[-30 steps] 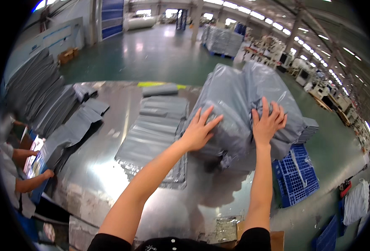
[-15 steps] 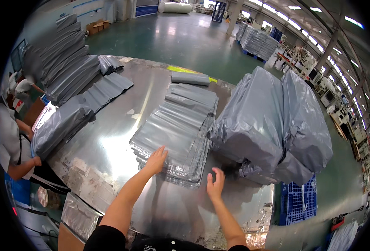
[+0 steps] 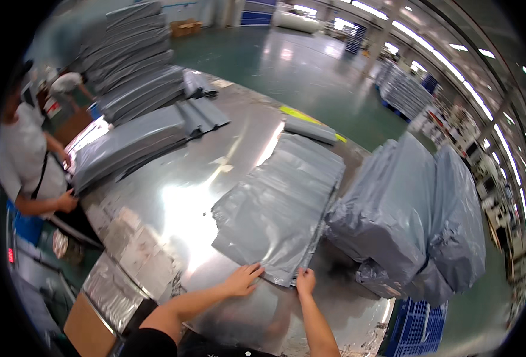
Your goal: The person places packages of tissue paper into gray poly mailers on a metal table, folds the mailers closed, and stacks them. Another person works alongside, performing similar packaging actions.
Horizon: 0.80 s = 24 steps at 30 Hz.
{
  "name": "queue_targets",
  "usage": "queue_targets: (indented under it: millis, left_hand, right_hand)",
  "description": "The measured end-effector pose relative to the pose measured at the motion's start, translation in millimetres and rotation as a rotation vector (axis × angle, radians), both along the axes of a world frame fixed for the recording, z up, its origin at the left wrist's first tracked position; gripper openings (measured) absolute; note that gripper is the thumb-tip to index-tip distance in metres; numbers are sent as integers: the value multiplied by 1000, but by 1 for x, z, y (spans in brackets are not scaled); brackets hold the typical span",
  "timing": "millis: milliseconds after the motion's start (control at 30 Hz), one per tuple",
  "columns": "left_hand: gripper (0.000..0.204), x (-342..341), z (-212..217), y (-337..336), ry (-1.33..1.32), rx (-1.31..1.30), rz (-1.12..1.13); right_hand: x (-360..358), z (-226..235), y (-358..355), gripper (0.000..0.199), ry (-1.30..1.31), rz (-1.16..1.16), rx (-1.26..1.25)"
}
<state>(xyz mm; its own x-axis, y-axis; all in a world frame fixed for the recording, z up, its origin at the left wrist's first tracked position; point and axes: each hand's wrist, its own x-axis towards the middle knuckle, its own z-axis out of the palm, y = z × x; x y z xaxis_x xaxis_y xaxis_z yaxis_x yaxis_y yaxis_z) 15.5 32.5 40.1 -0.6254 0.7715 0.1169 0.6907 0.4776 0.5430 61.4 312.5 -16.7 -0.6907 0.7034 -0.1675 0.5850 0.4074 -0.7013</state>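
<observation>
A stack of grey plastic bags (image 3: 281, 199) lies on the metal-topped table (image 3: 239, 321) in front of me, its top sheet spread out and slightly wrinkled. At the near edge of this stack, my left hand (image 3: 244, 280) is closed on the edge of the plastic. Just to the right, my right hand (image 3: 305, 281) grips the near right corner, thumb up along the side. The fingertips under the sheet are hidden.
Large wrapped grey bundles (image 3: 394, 214) stand close on the right, above a blue pallet (image 3: 417, 327). A folded grey roll (image 3: 310, 128) lies at the far edge. At left, a co-worker (image 3: 33, 154) stands beside a long grey pile (image 3: 132, 140) and a tall stack (image 3: 135, 59).
Both hands have come to the stack's near edge and closed on it; before, the left lay on top and the right hung apart. The top sheet has shifted nearer. The view has turned left.
</observation>
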Motion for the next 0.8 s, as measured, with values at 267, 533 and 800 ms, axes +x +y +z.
queue_targets:
  millis: [267,533,800]
  left_hand:
    - [24,71,12,-98,-268,38,116]
    - [26,177,-33,-191,-489,-98,191]
    - [26,207,-39,-226,-512,-294,335]
  right_hand:
    - [162,16,-59,17,130,330,559]
    - [164,10,-122,17,225,420,548]
    - [95,2,-218,15,409,695,470]
